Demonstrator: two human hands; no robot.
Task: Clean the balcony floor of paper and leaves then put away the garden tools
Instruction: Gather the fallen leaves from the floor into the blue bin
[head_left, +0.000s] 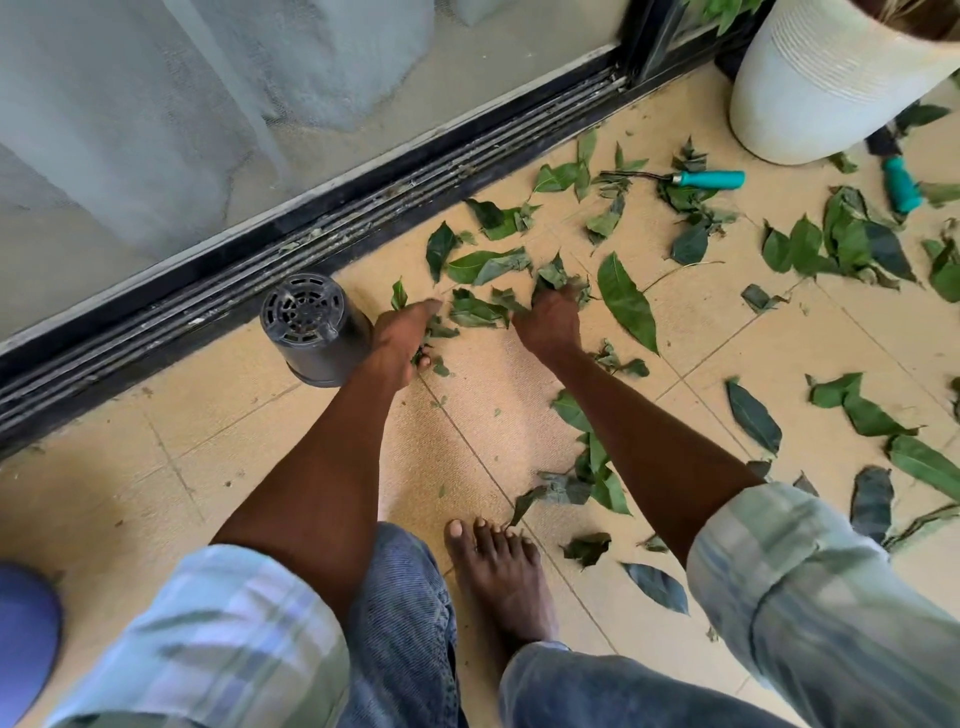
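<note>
Green leaves (626, 301) lie scattered over the tan tiled balcony floor (218, 452), thickest toward the right. My left hand (400, 338) is down on the floor beside a black pot and holds a bunch of leaves in its curled fingers. A small heap of crumpled leaves (480, 309) lies between my hands, and my right hand (550, 322) grips the leaves at its right edge. Two garden tools with teal handles lie at the back right: one (709, 179) among leaves, the other (903, 184) next to the white planter.
A black plastic pot (311, 327) stands upside down by the sliding-door track (260, 260). A large white ribbed planter (831, 88) fills the back right corner. My bare foot (498, 577) stands on the tiles below my hands. A blue object (26, 639) shows at the lower left edge.
</note>
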